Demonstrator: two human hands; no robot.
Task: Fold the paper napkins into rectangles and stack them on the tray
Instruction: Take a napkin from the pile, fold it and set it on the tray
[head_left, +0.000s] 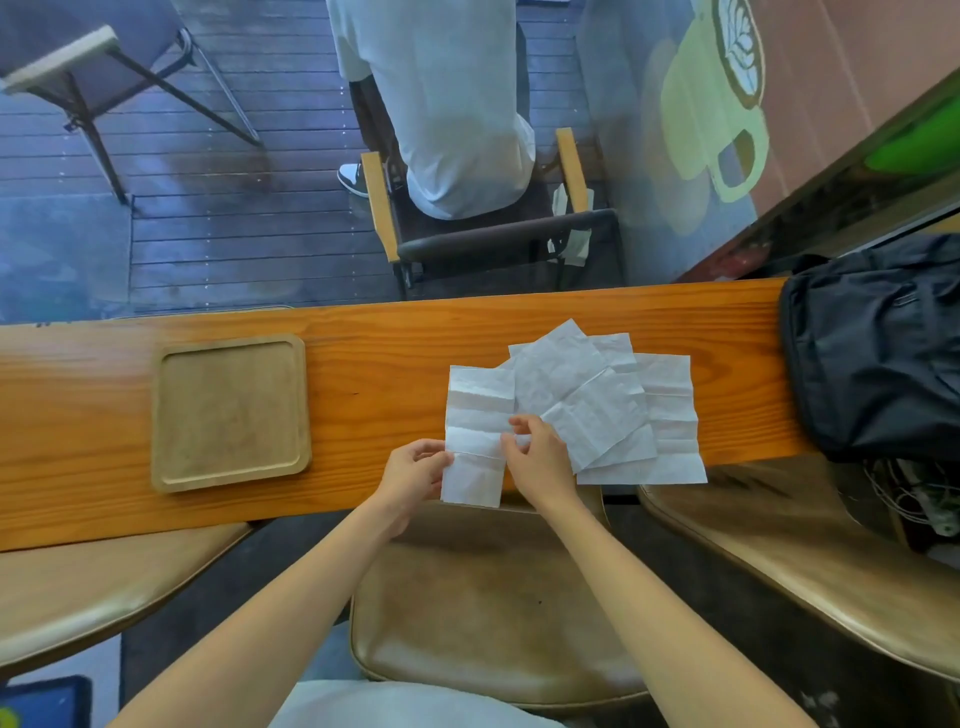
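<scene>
Left hand (415, 467) and right hand (537, 457) pinching side edges of napkin (475, 415) at counter's (363, 364) near edge. Advising: aligning corners before creasing. Tray (161, 415) waiting left, bare.

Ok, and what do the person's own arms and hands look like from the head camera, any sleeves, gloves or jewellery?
Both forearms are bare up to the bottom edge of the picture, with no sleeves in view. The left hand and right hand are bare too: no gloves, and no rings, watch or bracelet that I can see. Fingernails look short and plain, though they are too small to judge properly.
</scene>
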